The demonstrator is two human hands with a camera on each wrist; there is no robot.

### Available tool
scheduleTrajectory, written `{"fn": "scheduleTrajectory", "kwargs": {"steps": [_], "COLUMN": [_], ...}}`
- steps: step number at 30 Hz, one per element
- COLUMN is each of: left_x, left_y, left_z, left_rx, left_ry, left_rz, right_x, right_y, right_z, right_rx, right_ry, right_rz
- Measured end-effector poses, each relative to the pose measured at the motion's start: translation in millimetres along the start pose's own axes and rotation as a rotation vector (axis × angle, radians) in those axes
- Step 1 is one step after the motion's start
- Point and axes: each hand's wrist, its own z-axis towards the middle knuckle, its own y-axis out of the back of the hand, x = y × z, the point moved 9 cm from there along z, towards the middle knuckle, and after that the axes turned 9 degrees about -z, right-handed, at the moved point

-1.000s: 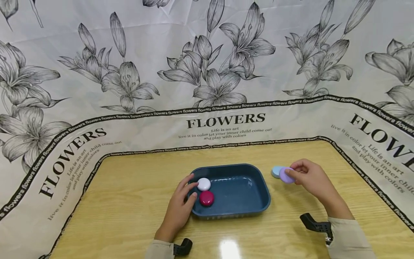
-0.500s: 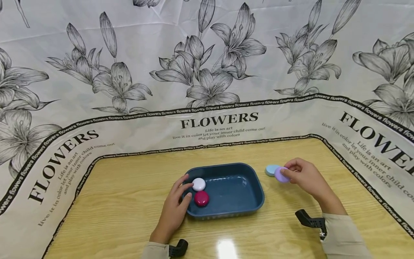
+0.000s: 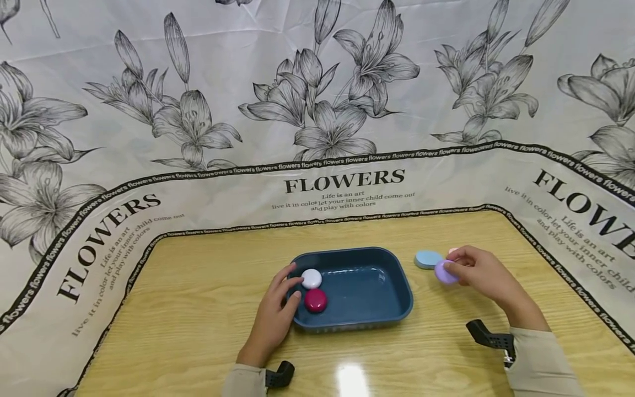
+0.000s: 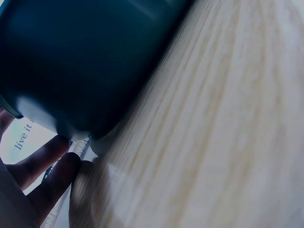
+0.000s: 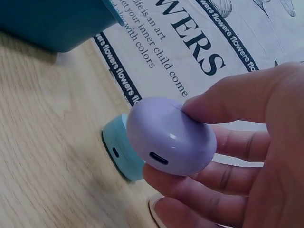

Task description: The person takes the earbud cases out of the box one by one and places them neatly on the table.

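In the head view, my right hand (image 3: pixel 483 278) pinches a glossy purple earbud case (image 3: pixel 447 272) between thumb and fingers. The right wrist view shows its charging port facing the camera. Beside it on the table lies a light blue case (image 3: pixel 429 259), also with a port. My left hand (image 3: pixel 274 311) rests at the left end of a dark blue tray (image 3: pixel 367 325); some fingertips touch its outer wall (image 4: pixel 71 71). Inside the tray, at its left end, a white rounded case (image 3: pixel 311 279) sits just beyond a dark red one (image 3: pixel 315 300).
A bit of something pink (image 3: pixel 452 251) shows behind my right hand, mostly hidden. The wooden table (image 3: pixel 188 309) runs back to a flower-printed cloth (image 3: pixel 218 209) that stands up behind and along both sides.
The purple case has moved right, off the light blue case, which now shows more fully. Something pink has come into sight behind my right hand. My left hand keeps its place at the tray.
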Motion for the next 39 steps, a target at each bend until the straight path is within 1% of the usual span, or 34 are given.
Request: {"fn": "scheduleTrajectory", "kwargs": {"steps": [6,9,11,15,19,22,24,26,28,32,34,39], "left_x": [3.2,2.8,1.9,1.6,1.1,1.6,1.4,0.7,-0.1,2.2,2.2,2.6], "left_y": [-2.0,-0.2,4.0,7.7,8.1,5.6,4.0,0.4,-0.7,-0.2,0.4,1.8], "left_z": [-1.7,-0.6,0.6,0.3,0.7,1.7,2.9,5.4,6.7,4.6,2.7,1.2], "left_rx": [0.008,0.003,-0.009,-0.007,-0.006,0.004,0.013,0.021,0.018,0.019,0.019,0.013], "left_ry": [0.0,0.002,-0.004,0.007,0.012,0.004,-0.003,-0.008,-0.009,0.029,0.035,0.041], "left_rz": [0.001,0.004,0.006,0.008,-0.004,-0.008,-0.006,-0.006,-0.003,0.004,0.003,-0.001], "right_x": [-6,-4,0,2,-3,-7,-8,-9,-10,-11,-11,-14], "right_y": [-5.3,-10.2,-15.5,-25.5,-32.2,-33.1,-31.4,-28.4,-29.0,-36.0,-38.7,-40.4], "right_z": [-2,0,5,10,11,10,10,9,9,8,7,7], "right_rx": [0.056,0.094,0.125,0.172,0.2,0.207,0.192,0.178,0.18,0.202,0.21,0.21], "right_ry": [-0.013,0.006,0.025,0.036,0.022,0.033,0.051,0.061,0.065,0.06,0.058,0.013], "right_rz": [0.025,0.033,0.034,-0.01,-0.06,-0.112,-0.155,-0.175,-0.168,-0.126,-0.106,-0.079]}}
